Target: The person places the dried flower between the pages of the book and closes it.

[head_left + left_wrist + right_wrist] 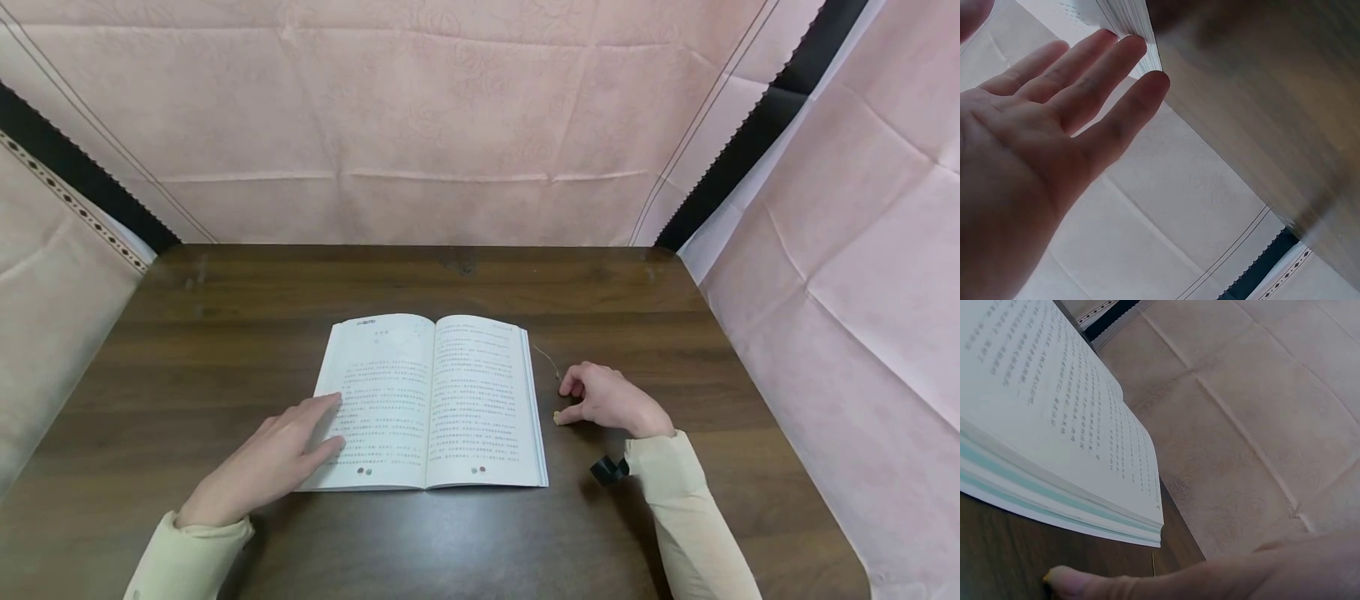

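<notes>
An open book [382, 400] with printed pages lies on the brown table. My left hand [258, 462] rests on the left page's outer edge, its fingers stretched out, and in the left wrist view its fingertips meet the stacked page edges [1138, 37]. To the right of the book, my right hand [611, 400] has bent fingers and thumb. A small yellowish thing [1049, 575] shows at the thumb tip, and a thin cord [549, 358] runs from near the fingers toward the book's right edge. The hand seems to hold this corded thing, mostly hidden by the fingers.
The wooden table [465, 542] reaches back to a pink cloth [450, 125] hung behind it. More cloth hangs at both sides, with black strips [750, 133] at the corners. A small black device [609, 471] sits at the right wrist.
</notes>
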